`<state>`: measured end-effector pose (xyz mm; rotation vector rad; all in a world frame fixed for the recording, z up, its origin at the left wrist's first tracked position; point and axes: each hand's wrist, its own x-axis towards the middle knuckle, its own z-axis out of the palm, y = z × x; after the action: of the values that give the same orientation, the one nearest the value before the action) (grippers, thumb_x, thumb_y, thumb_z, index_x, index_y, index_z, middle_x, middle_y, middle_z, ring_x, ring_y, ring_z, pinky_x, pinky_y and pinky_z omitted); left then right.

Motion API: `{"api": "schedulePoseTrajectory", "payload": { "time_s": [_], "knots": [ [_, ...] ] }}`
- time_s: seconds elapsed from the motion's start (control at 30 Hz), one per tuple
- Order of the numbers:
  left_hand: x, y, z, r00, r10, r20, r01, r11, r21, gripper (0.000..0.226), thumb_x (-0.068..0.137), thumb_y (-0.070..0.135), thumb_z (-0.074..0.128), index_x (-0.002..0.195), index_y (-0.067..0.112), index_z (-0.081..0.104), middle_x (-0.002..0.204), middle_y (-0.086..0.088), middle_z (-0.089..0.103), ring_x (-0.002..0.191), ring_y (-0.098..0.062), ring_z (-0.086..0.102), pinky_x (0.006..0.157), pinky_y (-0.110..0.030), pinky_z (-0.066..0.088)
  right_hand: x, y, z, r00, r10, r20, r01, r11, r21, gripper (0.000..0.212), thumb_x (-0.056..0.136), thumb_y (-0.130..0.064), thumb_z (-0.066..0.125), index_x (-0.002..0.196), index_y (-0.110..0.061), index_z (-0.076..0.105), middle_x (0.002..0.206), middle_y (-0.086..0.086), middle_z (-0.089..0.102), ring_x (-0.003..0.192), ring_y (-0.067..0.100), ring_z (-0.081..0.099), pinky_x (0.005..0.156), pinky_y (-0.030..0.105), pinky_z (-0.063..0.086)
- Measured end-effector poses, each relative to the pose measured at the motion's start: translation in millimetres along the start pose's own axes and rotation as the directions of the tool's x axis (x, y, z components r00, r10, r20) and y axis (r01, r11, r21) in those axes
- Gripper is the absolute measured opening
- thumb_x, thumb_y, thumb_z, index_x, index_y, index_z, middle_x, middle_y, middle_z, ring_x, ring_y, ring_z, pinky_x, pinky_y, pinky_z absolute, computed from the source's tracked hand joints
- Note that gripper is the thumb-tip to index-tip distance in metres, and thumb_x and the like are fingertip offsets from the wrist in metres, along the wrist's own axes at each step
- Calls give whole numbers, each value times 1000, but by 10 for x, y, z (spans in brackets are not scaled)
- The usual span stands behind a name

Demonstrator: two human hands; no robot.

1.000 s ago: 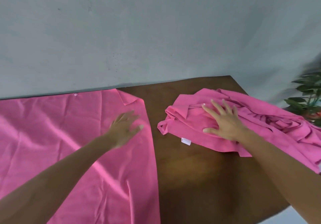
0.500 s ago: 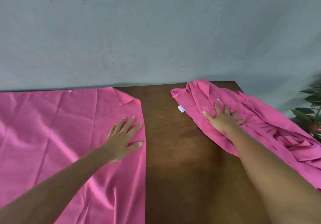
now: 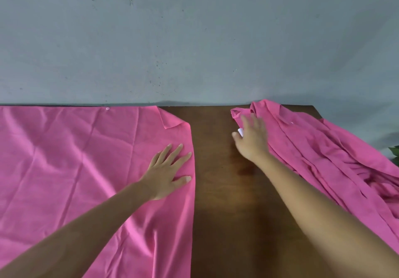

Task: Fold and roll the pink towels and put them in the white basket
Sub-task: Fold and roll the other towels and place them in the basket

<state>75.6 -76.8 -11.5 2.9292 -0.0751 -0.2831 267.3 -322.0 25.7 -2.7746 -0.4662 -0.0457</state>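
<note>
Pressing flat pink cloth towel (image 3: 71,159): left hand (image 3: 166,173), fingers spread. Right hand (image 3: 251,140) blurred at crumpled pink towel heap (image 3: 323,154); fingers unclear.

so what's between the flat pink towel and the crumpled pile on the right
Only bare brown table separates the flat towel from the crumpled pile, seen in the head view; the right hand reaches at the pile's edge.
</note>
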Motion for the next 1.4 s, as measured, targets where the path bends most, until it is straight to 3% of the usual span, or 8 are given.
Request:
{"api": "schedulePoseTrajectory", "payload": {
  "time_s": [0.13,0.33,0.57,0.8,0.93,1.1,1.2,1.4],
  "knots": [
    [-113,-123,-102,999,-26,-40,24,999,-43,78,94,77,15,161,40,1,169,8,-16,155,-17,-17,127,-46,-1,-56,-764,263,867,-445,225,414,894,172,55,102,-46,54,153,-31,42,169,0,16,156,20,0,124,49,12],
    [-532,-614,-250,985,-167,-46,162,981,-110,95,79,89,-1,161,40,7,170,8,-5,156,-16,-10,126,-44,3,59,-1297,512,751,-555,359,602,798,-26,65,102,-63,34,156,-29,37,171,-2,6,156,20,-7,125,50,8],
    [-844,-1063,-298,945,-322,-47,316,943,-104,117,66,96,-15,162,34,11,170,5,0,156,-18,-5,125,-41,4,343,-1361,602,813,-508,284,552,827,-102,73,102,-63,33,157,-14,33,162,2,30,149,26,20,121,48,23],
    [-906,-1223,-319,926,-374,-51,366,922,-124,120,64,98,-13,162,35,14,170,4,3,156,-18,-2,124,-43,6,622,-1470,634,982,-125,141,99,979,179,64,98,-57,46,139,-8,51,149,14,43,142,37,31,115,47,30],
    [-864,-1254,-297,939,-344,-22,343,938,-56,114,65,98,-8,161,39,7,170,5,-3,156,-17,-6,125,-42,2,431,-1645,666,968,-248,36,240,959,148,60,101,-35,54,149,-1,41,160,16,32,150,32,23,123,43,24],
    [-778,-1286,-252,945,-327,-3,327,945,-24,113,61,102,-7,159,45,-2,170,5,-10,156,-17,-10,127,-45,1,189,-1771,909,919,-299,256,307,952,6,79,105,-57,31,160,-2,15,169,18,8,157,30,3,128,42,9],
    [-733,-1293,-244,945,-328,-11,328,945,-22,112,62,102,-5,159,46,-2,170,6,-11,156,-17,-10,127,-46,1,280,-1686,966,923,-282,261,311,948,-74,85,102,-66,13,162,-7,5,169,17,-3,157,29,-7,128,43,2],
    [-661,-1194,-251,934,-356,-1,356,934,-42,94,81,87,22,160,43,-2,169,6,-15,155,-16,-15,126,-47,-1,470,-1587,940,909,-313,277,353,929,-107,85,100,-70,10,163,-13,6,170,15,-5,157,26,-8,127,43,0]
  ]
}}
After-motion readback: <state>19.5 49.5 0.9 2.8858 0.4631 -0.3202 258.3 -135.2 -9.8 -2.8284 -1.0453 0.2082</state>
